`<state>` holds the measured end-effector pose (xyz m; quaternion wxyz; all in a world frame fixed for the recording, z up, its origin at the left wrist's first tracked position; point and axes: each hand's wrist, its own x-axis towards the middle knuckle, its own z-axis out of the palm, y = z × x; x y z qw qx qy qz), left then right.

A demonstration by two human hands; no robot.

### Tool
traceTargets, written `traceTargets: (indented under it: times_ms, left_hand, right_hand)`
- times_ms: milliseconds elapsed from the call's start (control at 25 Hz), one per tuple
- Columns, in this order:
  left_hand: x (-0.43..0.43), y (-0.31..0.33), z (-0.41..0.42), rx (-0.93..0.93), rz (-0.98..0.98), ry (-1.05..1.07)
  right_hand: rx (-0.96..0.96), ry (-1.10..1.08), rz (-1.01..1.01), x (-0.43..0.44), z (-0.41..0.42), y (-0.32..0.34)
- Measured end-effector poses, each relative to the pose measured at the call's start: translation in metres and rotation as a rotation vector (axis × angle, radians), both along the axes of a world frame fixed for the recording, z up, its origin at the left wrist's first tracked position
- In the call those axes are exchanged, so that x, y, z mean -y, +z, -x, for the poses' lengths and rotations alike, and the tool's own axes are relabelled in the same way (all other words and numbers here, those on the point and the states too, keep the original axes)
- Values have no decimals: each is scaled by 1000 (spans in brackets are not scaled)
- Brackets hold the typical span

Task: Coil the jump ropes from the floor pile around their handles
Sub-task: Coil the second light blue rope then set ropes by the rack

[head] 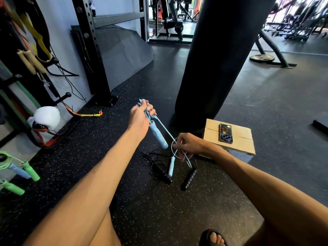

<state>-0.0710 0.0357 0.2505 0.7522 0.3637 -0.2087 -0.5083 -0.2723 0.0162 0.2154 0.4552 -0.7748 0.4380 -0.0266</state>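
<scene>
One view only, head camera, looking down past both forearms at a speckled black floor (pixel 142 210).

Two grips engaged on one light-blue jump rope (pixel 165 129). Left grip (pixel 140 119) raised above the floor, fingers curled round a folded bundle of blue cord together with the top end of the first blue handle (pixel 158 135). Long axis of that handle on a diagonal, upper left to lower right, free end pointing down and right toward the floor. From the left grip, a single taut strand of cord running down and right to the right grip (pixel 190 145). Right grip lower and further right, thumb and fingers pinching the strand, with a small round loop of cord just at the fingertips. Below that loop, second blue handle (pixel 171 166), long axis near upright, lower end over the black rope; hanging or resting, cannot tell.

On the floor directly beneath: black jump rope (pixel 189 179), loose tangled cord to the left, one ribbed handle lying lower left to upper right, the other just beside the second blue handle.

Far left on the floor: green jump ropes (pixel 30 171), with another blue handle among them. Right of the grips: cardboard box (pixel 245 139) carrying a phone (pixel 225 133). Behind: black punching bag (pixel 213 59).
</scene>
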Motion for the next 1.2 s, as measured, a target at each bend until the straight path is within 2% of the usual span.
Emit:
traceTargets:
  times_ms: [120, 200, 280, 360, 440, 600, 760, 960, 1200]
  left_hand:
    - [4, -5, -7, 81, -31, 134]
    - [6, -8, -10, 185, -65, 198]
    - [5, -10, -8, 381, -96, 248]
    - [2, -12, -5, 651, -134, 272]
    - [0, -15, -2, 858, -150, 224]
    - [-4, -22, 5, 1021, -200, -45]
    - [-11, -21, 12, 927, -202, -357]
    - [-18, -16, 19, 693, -184, -691]
    - [-22, -6, 23, 396, -129, -868]
  right_hand:
    - [-45, 29, 46, -3, 0, -2]
    - [33, 59, 45, -2, 0, -3]
    - [109, 104, 142, -2, -3, -1]
    - [137, 129, 364, -1, -7, 2]
    - [184, 115, 520, -1, -10, 8]
    - [312, 16, 660, 0, -8, 17]
    - [391, -111, 716, 4, -4, 25]
    - [424, -258, 689, 9, 2, 31]
    - [378, -297, 625, 17, 3, 25]
